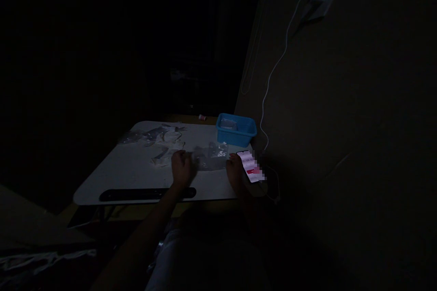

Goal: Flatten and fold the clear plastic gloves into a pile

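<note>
Though the room is nearly dark, I can make out a clear plastic bag (215, 157) at the white table (136, 175), between the person's left hand (182, 168) and right hand (234, 168). Both hands have their fingers curled in narrow at its sides, but in this gloom I can't tell whether they grip it. Just beside the right hand lies a lit phone (248, 166), with a blue basket (234, 137) beyond.

Very dim; the lit phone screen (247, 163) seems brightest.
</note>
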Tool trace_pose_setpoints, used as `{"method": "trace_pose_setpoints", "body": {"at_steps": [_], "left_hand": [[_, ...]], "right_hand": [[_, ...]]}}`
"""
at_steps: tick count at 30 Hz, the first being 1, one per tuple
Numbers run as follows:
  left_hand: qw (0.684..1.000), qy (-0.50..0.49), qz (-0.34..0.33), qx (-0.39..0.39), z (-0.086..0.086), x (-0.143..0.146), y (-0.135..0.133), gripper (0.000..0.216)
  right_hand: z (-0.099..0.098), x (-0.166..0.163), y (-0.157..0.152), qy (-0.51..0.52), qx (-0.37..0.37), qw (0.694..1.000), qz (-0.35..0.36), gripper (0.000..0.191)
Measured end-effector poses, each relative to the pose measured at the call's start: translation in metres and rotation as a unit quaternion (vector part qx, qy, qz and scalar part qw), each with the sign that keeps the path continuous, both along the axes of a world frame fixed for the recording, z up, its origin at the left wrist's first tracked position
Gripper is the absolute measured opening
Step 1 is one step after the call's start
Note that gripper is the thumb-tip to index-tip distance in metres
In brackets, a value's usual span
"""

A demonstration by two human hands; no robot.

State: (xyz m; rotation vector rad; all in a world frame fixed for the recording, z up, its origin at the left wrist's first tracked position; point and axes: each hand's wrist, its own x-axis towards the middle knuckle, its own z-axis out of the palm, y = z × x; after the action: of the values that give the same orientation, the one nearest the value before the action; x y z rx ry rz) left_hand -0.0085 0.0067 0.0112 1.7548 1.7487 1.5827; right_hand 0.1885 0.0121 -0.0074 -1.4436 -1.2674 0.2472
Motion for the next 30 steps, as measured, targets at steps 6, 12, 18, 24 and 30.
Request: {"method": "trace_pose_setpoints", "body": {"at_steps": [6,12,18,24,30], "left_hand": [[0.962,0.243,-0.119,-0.044,0.007,0.01,-0.004,0.036],[0.947,0.283,-0.136,-0.065,0.008,0.01,-0.004,0.037],[0.964,0.215,-0.154,-0.015,0.004,0.008,-0.002,0.035],[0.961,0.229,-0.155,0.019,0.006,0.011,-0.011,0.029],[0.933,0.264,-0.245,-0.002,0.003,0.015,-0.017,0.037]], "right_hand": [[0.005,-0.004,-0.004,-0.162,-0.045,0.986,0.008,0.025],[0.012,-0.007,-0.008,-0.249,-0.073,0.965,0.031,0.028],[0.012,-0.007,-0.009,-0.255,-0.072,0.963,0.041,0.026],[0.012,-0.006,-0.01,-0.213,-0.039,0.976,0.029,0.028],[0.011,-0.007,-0.008,-0.129,0.005,0.991,0.028,0.038]]}}
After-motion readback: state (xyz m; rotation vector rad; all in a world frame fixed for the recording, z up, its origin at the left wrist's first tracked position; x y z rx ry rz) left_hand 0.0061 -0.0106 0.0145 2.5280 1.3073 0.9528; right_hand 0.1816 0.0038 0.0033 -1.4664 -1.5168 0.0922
